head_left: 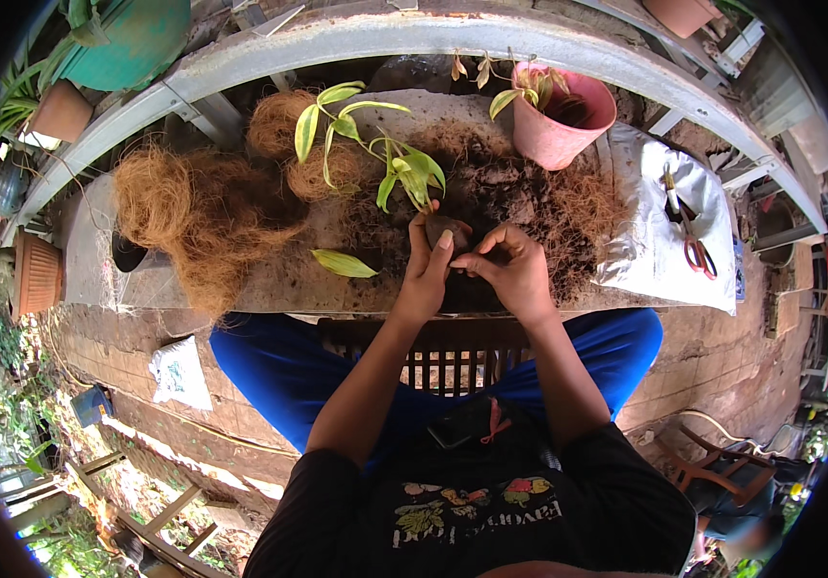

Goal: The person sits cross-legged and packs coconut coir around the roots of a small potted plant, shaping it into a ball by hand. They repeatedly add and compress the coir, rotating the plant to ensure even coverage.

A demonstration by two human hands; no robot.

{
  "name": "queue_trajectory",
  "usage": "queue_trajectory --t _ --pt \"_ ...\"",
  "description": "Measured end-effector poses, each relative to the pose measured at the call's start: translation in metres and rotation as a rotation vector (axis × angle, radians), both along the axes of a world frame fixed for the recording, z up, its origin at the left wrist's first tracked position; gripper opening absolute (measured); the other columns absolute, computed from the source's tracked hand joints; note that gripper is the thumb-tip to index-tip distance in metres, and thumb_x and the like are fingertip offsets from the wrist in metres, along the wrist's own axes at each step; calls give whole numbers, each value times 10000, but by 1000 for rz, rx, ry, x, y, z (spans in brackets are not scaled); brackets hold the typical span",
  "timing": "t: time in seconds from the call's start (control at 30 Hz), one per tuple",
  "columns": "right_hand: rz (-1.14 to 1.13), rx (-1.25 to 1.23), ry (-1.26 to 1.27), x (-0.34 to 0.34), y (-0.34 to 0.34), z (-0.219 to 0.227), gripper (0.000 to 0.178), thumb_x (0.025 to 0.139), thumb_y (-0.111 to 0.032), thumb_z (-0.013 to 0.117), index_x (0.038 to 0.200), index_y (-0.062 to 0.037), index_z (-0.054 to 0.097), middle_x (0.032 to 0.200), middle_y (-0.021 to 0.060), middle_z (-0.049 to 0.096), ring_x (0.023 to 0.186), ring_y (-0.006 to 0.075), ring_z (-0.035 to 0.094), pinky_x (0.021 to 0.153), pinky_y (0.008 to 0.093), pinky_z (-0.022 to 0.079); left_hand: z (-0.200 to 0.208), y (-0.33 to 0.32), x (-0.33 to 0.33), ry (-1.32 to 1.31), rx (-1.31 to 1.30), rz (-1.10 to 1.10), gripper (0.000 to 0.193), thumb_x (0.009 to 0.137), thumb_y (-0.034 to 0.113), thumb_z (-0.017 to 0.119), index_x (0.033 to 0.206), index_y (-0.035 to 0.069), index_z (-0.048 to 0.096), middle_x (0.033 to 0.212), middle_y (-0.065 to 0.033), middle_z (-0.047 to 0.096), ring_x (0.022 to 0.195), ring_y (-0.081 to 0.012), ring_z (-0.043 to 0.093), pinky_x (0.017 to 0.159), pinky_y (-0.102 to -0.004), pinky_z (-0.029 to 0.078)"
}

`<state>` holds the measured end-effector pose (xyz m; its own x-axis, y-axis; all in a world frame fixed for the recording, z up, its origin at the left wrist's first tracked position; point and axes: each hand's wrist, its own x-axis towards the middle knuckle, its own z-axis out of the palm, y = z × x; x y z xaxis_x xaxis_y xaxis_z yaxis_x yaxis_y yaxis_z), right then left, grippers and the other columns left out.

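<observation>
My left hand [421, 276] is closed around the dark, soil-covered base [446, 231] of a leafy plant [412, 175]. Its long green and yellow leaves lean away to the upper left. Close against that base, my right hand [515, 273] has thumb and fingertips pinched together; whatever is between them is too small to make out. Dark loose soil [501, 193] lies spread under and beyond both hands. A single yellow-green leaf [344, 263] rests on the table, left of my left hand.
Brown coconut fibre [207, 217] is heaped at the left. A pink pot [559, 125] with a drooping plant stands at the back right. On a white sack [645, 217] lie red-handled scissors [696, 252] and a small slim tool [670, 190]. A metal rail [375, 43] borders the far side.
</observation>
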<state>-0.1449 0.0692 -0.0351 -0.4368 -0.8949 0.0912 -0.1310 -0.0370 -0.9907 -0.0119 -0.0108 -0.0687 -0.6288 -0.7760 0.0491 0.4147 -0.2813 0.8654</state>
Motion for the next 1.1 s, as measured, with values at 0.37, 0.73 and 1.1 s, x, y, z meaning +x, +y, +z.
queue_trajectory --t 0.37,0.73,1.1 --pt "70 -33 233 2 3 11 198 786 -31 859 885 -7 690 867 61 714 789 124 712 704 271 580 -3 -3 0 -40 -105 66 643 1113 257 392 1632 89 53 1219 -121 583 1070 -171 594 940 -309 495" --pt "95 -56 261 -3 -1 12 170 805 9 820 902 5 680 899 62 691 835 131 700 716 278 578 -4 1 2 -35 -72 20 748 1068 193 499 1636 104 20 1236 -106 570 1033 -147 578 877 -287 486" --pt "-121 -94 396 -42 7 27 159 811 -13 823 899 -7 691 872 79 693 805 161 656 746 289 511 1 3 -2 4 -30 9 717 1083 156 437 1634 124 -20 1158 -109 556 821 -96 501 711 -274 440"
